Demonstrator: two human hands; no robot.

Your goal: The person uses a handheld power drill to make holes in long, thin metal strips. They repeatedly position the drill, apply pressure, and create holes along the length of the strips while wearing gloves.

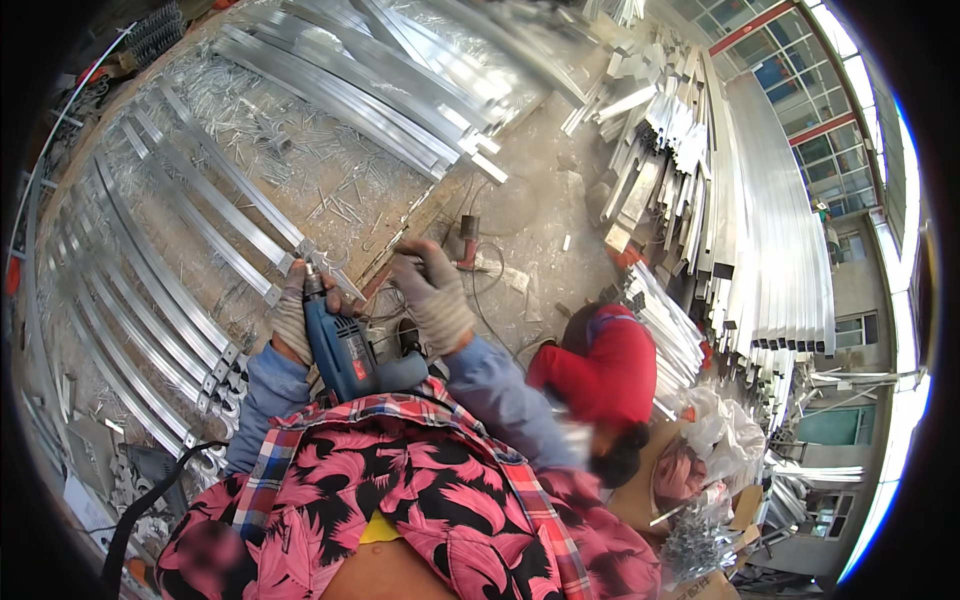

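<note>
A blue power drill [343,350] lies against my front, its chuck pointing away from me. My left hand [290,318], in a pale work glove, is wrapped round the drill's front end, close to the end of a metal bar [265,228]. My gloved right hand [440,305] is raised to the right of the drill, off its handle [400,374]. The right fingers are bent together; whatever they may hold is too small to make out. Small curved metal fittings [330,265] sit near the bar ends, just beyond the drill's tip.
Several long bars [130,290] with end fittings lie in a row at left. More metal profiles [350,90] cover the far side, amid metal shavings. Profiles are stacked high [770,220] at right. A person in red [610,365] crouches close on my right. Cables [490,300] cross the floor.
</note>
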